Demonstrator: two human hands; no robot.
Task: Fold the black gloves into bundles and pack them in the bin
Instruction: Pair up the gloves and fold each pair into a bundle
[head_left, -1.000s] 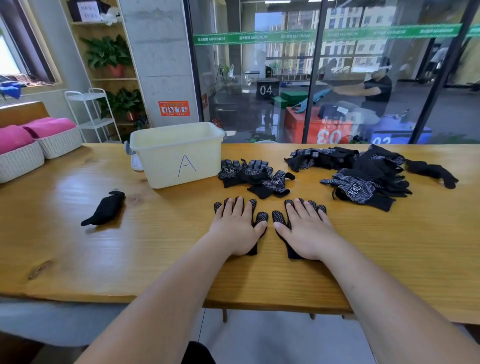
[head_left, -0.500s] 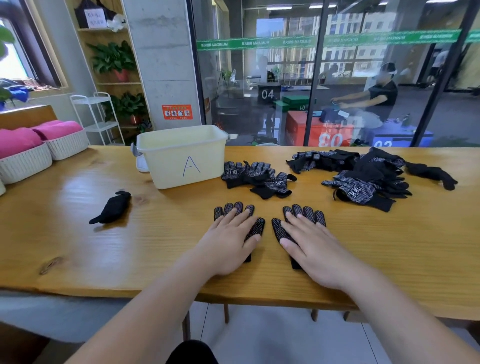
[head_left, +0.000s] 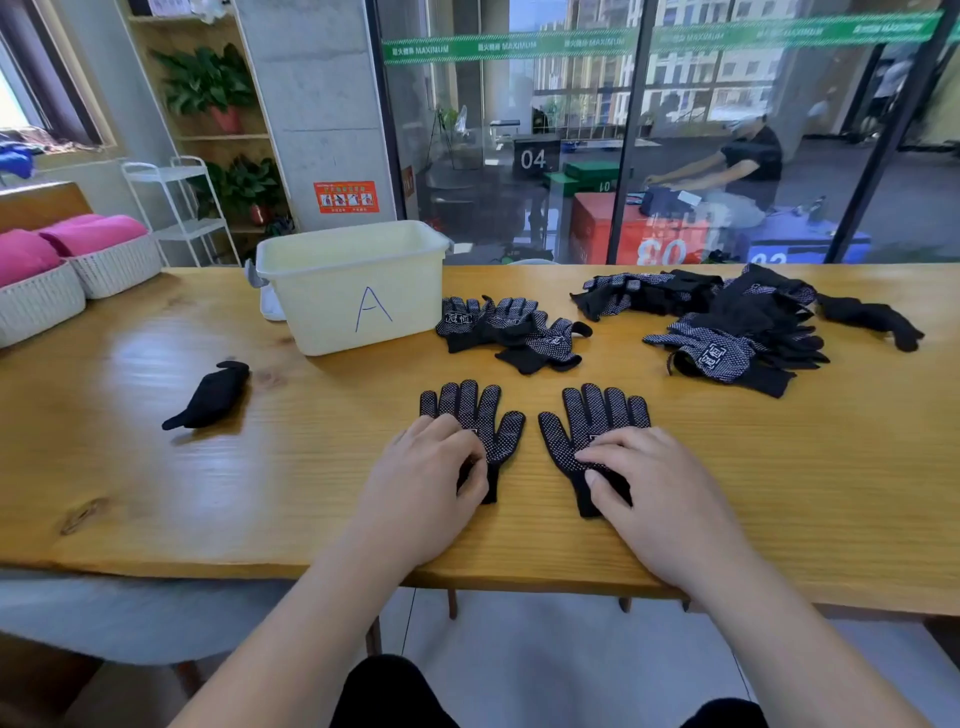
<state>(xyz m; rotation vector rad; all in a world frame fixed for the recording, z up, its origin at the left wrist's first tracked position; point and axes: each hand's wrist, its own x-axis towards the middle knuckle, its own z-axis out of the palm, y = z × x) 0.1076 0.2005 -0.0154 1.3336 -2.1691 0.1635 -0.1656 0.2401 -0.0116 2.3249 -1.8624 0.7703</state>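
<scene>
Two black dotted gloves lie flat, palm side up, side by side near the table's front edge. My left hand (head_left: 431, 483) covers the wrist end of the left glove (head_left: 475, 410), its fingers curled and pinching the cuff. My right hand (head_left: 657, 488) does the same on the right glove (head_left: 595, 421), thumb and fingers closing on the cuff. The cream bin marked "A" (head_left: 353, 291) stands behind and to the left. One folded black bundle (head_left: 213, 397) lies on the table left of the bin.
A small heap of gloves (head_left: 511, 332) lies just right of the bin, and a larger heap (head_left: 727, 327) sits at the back right. White woven baskets (head_left: 41, 306) with pink cloth stand at the far left. A glass wall runs behind the wooden table (head_left: 779, 493).
Both hands slid back from the gloves' fingers toward the cuffs, uncovering the fingers and palms. Their fingers went from flat to curled on the cuffs.
</scene>
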